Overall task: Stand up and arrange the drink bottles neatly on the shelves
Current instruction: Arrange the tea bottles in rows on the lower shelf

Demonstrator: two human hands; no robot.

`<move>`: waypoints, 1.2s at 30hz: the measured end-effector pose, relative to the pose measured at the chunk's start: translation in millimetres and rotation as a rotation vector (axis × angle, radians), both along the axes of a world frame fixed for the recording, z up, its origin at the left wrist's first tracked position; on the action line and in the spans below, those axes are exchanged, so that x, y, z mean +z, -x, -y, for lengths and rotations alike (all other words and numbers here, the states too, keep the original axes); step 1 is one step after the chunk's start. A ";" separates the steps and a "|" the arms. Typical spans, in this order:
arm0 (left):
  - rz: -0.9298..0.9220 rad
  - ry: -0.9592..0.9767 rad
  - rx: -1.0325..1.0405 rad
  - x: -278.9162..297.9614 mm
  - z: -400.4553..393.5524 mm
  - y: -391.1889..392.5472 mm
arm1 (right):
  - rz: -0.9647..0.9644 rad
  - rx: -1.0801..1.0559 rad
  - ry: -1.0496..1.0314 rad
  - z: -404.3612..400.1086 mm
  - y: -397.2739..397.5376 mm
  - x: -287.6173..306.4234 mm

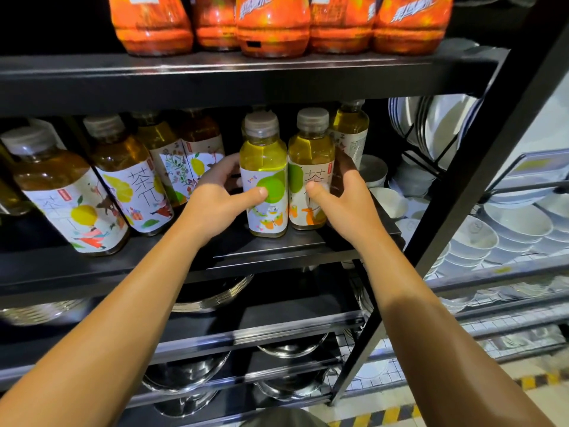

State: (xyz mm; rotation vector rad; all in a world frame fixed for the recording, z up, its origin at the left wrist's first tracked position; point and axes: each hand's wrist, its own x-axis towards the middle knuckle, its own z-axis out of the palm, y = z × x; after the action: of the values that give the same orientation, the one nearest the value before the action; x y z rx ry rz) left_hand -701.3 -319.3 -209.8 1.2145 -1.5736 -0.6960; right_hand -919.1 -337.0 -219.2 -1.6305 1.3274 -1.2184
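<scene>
Two yellow-green tea bottles stand upright side by side on the middle black shelf (pixel 277 245). My left hand (pixel 221 198) grips the left bottle (pixel 264 167), thumb on its label and fingers behind it. My right hand (pixel 345 198) grips the right bottle (pixel 311 161), thumb on the front and fingers round its right side. Another bottle (pixel 351 127) stands behind them. Further left, several amber tea bottles (pixel 129 177) stand in a loose row on the same shelf.
Orange drink bottles (pixel 274 29) fill the shelf above. Steel bowls (pixel 191 371) sit on the lower shelves. To the right, white plates (pixel 437 124) and stacked white bowls (pixel 517 223) crowd a wire rack. A black upright post (pixel 462 204) frames the shelf's right end.
</scene>
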 end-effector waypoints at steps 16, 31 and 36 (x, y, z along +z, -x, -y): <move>-0.071 0.060 0.086 13.6 -14.6 -2.8 | 0.020 -0.040 0.026 1.9 -4.9 12.0; 0.067 0.055 0.285 5.1 -4.1 13.1 | -0.065 -0.101 0.013 1.9 -28.6 13.2; 0.004 -0.012 0.301 7.4 14.1 17.1 | -0.069 -0.035 0.026 7.3 -23.3 20.4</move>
State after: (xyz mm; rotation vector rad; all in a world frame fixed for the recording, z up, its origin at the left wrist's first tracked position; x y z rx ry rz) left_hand -718.4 -333.4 -202.5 1.4244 -1.3525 -0.5079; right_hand -895.8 -344.4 -198.8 -1.6878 1.3930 -1.2146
